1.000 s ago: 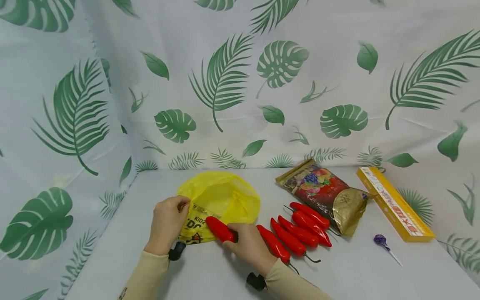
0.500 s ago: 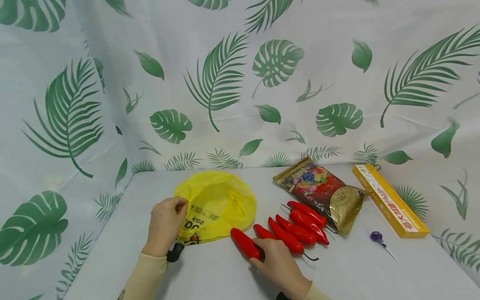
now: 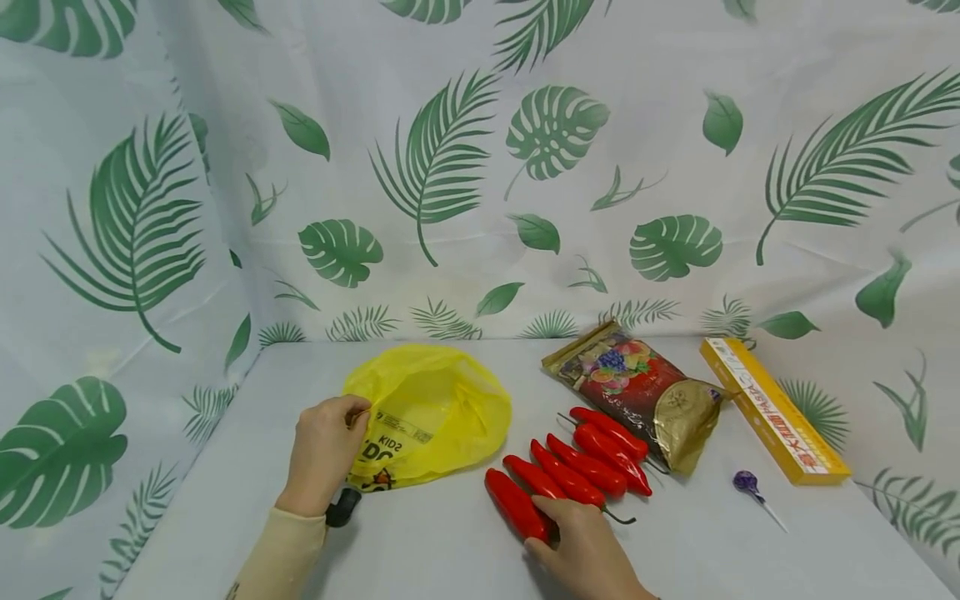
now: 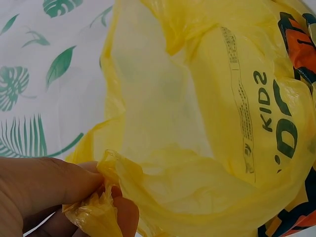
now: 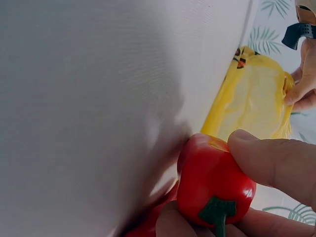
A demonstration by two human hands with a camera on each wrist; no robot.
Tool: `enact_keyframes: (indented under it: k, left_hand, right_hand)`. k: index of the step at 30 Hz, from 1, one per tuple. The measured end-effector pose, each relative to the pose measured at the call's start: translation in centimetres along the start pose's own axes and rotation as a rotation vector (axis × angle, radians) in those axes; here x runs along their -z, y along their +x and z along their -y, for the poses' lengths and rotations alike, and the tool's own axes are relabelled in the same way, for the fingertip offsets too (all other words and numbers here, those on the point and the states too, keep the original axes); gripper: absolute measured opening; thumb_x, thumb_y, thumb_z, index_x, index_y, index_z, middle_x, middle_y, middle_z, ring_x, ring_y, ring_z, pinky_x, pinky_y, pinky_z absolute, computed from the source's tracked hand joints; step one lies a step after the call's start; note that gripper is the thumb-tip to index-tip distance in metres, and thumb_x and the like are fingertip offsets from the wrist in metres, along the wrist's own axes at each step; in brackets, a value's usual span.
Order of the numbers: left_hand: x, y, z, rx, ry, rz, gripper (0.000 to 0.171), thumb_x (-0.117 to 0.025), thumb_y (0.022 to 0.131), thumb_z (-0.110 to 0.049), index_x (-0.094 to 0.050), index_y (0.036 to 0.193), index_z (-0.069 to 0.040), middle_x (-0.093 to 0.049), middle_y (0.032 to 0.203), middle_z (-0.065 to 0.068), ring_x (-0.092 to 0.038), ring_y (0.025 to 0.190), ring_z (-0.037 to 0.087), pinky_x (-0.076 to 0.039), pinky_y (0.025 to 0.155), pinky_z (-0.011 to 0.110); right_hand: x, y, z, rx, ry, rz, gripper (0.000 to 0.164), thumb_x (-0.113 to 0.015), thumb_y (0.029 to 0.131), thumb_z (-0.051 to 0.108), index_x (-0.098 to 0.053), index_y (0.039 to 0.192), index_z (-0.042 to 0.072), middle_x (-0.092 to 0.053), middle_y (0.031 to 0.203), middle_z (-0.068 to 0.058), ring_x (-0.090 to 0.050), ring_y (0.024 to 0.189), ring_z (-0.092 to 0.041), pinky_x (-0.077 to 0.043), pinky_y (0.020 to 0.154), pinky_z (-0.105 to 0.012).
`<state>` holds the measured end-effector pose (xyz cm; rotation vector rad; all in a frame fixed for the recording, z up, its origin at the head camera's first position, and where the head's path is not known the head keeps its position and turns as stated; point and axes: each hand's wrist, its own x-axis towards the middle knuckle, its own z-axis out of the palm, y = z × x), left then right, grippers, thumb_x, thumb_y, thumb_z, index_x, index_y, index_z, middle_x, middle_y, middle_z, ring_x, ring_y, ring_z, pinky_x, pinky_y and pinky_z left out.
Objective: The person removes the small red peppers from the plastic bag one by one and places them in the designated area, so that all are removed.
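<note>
My left hand [image 3: 321, 454] pinches the left rim of a yellow plastic bag [image 3: 457, 446], whose wide mouth gapes. In the left wrist view, the bag's bunched edge [image 4: 118, 173] sits between thumb and fingers. A plump red chili pepper [image 3: 513, 502] is gripped by my right hand [image 3: 588, 546] at its stem end, low beside the near end of a row of peppers. The right wrist view shows the thumb on one side of this pepper [image 5: 210, 173] and fingers underneath, the green stem towards the camera. Several similar red peppers [image 3: 573, 479] lie slanted side by side.
Behind the peppers lies a red and gold snack packet [image 3: 637, 387]. Farther right are a long yellow box [image 3: 776, 408] and a purple lollipop [image 3: 746, 481] on the white table [image 3: 420, 542]. Leaf-printed cloth [image 3: 450, 167] walls the back and left.
My right hand has moved right and nearer, carrying the red pepper from in front of the bag to beside the pepper row. The left hand keeps its pinch on the bag's rim.
</note>
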<state>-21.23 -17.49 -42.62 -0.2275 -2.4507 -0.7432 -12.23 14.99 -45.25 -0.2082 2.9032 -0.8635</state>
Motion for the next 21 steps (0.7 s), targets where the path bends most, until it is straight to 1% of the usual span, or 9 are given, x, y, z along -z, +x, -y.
enact_keyframes:
  k: [2, 5, 12, 14, 18, 21]
  left_hand:
    - [0.0, 0.0, -0.1, 0.005, 0.002, 0.003, 0.01, -0.081, 0.087, -0.001, -0.081, 0.097, -0.002, -0.08, 0.09, 0.014, -0.077, 0.077, 0.025, -0.066, 0.067, 0.039]
    - [-0.1, -0.1, -0.1, 0.011, 0.005, 0.003, 0.01, -0.081, 0.087, -0.001, -0.081, 0.097, -0.002, -0.08, 0.09, 0.014, -0.078, 0.077, 0.025, -0.066, 0.067, 0.039]
    - [-0.2, -0.2, -0.1, 0.017, 0.008, 0.003, 0.01, -0.08, 0.088, -0.002, -0.081, 0.098, -0.003, -0.08, 0.091, 0.014, -0.077, 0.078, 0.024, -0.066, 0.067, 0.039]
    - [-0.3, -0.3, -0.1, 0.018, 0.01, 0.005, 0.01, -0.08, 0.088, -0.002, -0.081, 0.098, -0.003, -0.08, 0.091, 0.014, -0.077, 0.077, 0.024, -0.066, 0.067, 0.038]
    - [-0.4, -0.5, -0.1, 0.022, 0.005, 0.013, 0.01, -0.08, 0.088, -0.003, -0.081, 0.098, -0.003, -0.08, 0.091, 0.014, -0.077, 0.077, 0.024, -0.066, 0.067, 0.038]
    - [-0.5, -0.7, -0.1, 0.026, 0.0, 0.019, 0.011, -0.08, 0.088, -0.003, -0.081, 0.099, -0.003, -0.08, 0.091, 0.013, -0.077, 0.077, 0.023, -0.066, 0.067, 0.037]
  right_hand:
    - [0.1, -0.2, -0.3, -0.02, -0.015, 0.0, 0.063, -0.095, 0.072, 0.031, -0.075, 0.125, 0.003, -0.079, 0.113, -0.008, -0.069, 0.094, -0.017, -0.065, 0.087, -0.05]
    - [0.2, -0.4, -0.6, -0.029, -0.039, -0.001, 0.061, -0.095, 0.072, 0.031, -0.076, 0.123, 0.003, -0.079, 0.11, -0.007, -0.068, 0.09, -0.016, -0.065, 0.088, -0.05]
    - [-0.3, -0.8, -1.3, -0.069, -0.076, -0.001, 0.061, -0.096, 0.07, 0.032, -0.076, 0.12, 0.003, -0.08, 0.106, -0.007, -0.069, 0.09, -0.018, -0.063, 0.09, -0.052]
    - [-0.2, -0.9, -1.3, -0.074, -0.08, -0.007, 0.061, -0.096, 0.07, 0.032, -0.077, 0.119, 0.003, -0.08, 0.104, -0.006, -0.067, 0.087, -0.016, -0.064, 0.088, -0.049]
    - [-0.1, -1.3, -1.3, -0.084, -0.091, -0.022, 0.061, -0.096, 0.07, 0.035, -0.077, 0.118, 0.004, -0.079, 0.097, -0.001, -0.061, 0.079, -0.011, -0.065, 0.079, -0.039]
    - [0.1, -1.8, -1.4, -0.095, -0.101, -0.038, 0.062, -0.095, 0.07, 0.038, -0.078, 0.119, 0.005, -0.079, 0.095, 0.001, -0.061, 0.076, -0.008, -0.065, 0.076, -0.035]
